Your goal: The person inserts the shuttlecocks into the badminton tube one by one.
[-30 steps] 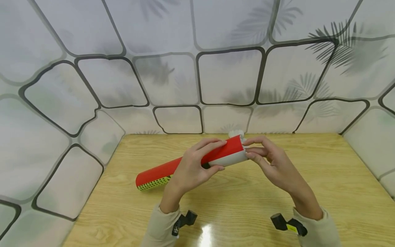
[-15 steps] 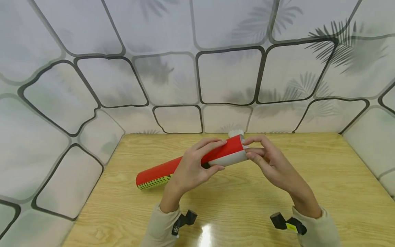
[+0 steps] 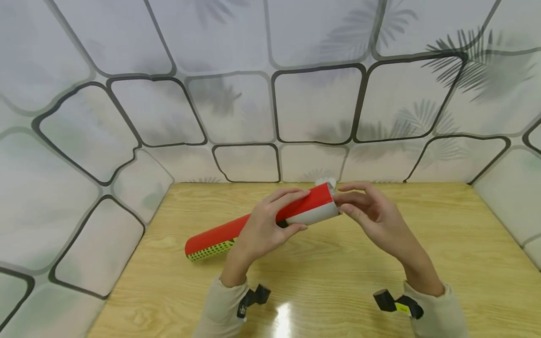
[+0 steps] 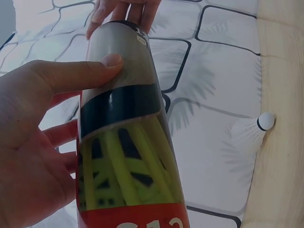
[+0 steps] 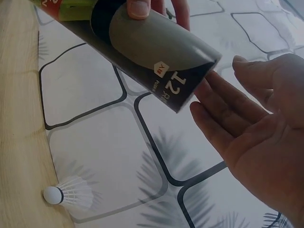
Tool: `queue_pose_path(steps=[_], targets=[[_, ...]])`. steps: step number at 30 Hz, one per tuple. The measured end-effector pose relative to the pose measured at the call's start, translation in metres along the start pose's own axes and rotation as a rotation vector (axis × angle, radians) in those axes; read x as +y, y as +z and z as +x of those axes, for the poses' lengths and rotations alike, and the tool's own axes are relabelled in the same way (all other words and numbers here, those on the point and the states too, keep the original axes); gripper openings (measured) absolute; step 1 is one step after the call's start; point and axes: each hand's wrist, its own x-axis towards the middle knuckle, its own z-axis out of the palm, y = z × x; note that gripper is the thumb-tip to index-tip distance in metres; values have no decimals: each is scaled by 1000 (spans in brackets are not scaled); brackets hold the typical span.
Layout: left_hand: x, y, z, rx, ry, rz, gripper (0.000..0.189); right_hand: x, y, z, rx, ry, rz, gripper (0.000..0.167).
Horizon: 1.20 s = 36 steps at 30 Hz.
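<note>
A long red, grey and green shuttlecock tube [image 3: 313, 206] lies tilted across the head view, its right end raised. My left hand [image 3: 266, 225] grips it near that end, the thumb [image 4: 102, 71] pressing its grey side. At the tube's right mouth is my right hand [image 3: 376, 220], with its fingers reaching to the rim. In the right wrist view its thumb stands apart from the tube, and some fingertips are hidden at the mouth. A white shuttlecock [image 5: 69, 193] lies on its side beyond the tube; in the head view the tube partly covers it.
A light wooden table [image 3: 169, 291] lies beneath both hands. Behind it rises a pale backdrop [image 3: 317, 108] with dark stone outlines and leaf shadows. Black camera mounts sit on both sleeves [image 3: 224, 305].
My right hand has drawn back slightly from the tube's mouth, its thumb moving off the rim. My left hand and the tube stay nearly in place.
</note>
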Motion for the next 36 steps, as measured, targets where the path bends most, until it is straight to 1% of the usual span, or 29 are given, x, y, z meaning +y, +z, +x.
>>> queue_pose_path(steps=[3, 6, 9, 10, 14, 18, 22, 26, 28, 32, 36], targets=[[-7, -2, 0, 19, -34, 41, 64, 0, -4, 0, 44, -24, 13, 38], [-15, -6, -3, 49, -76, 75, 65, 4, -6, 0, 66, -56, 26, 38], [-24, -12, -8, 77, -114, 81, 65, 10, -7, 1, 79, -68, 2, 39], [-26, -13, -10, 84, -122, 80, 65, 13, -7, 1, 84, -60, -13, 39], [-36, -19, -14, 98, -144, 81, 63, 26, -8, 3, 106, -16, -132, 36], [-45, -25, -15, 130, -165, 89, 63, 43, -13, 9, 108, 35, -271, 35], [-50, -32, -16, 169, -179, 90, 63, 61, -17, 19, 82, 66, -360, 35], [-52, -36, -16, 171, -184, 80, 63, 80, -22, 28, 35, 89, -410, 37], [-53, -37, -16, 170, -193, 86, 62, 91, -23, 31, 0, 108, -423, 40], [-54, -40, -19, 186, -209, 99, 62, 113, -26, 35, -75, 178, -441, 47], [-57, -42, -21, 197, -212, 106, 62, 134, -26, 37, -118, 238, -457, 49]])
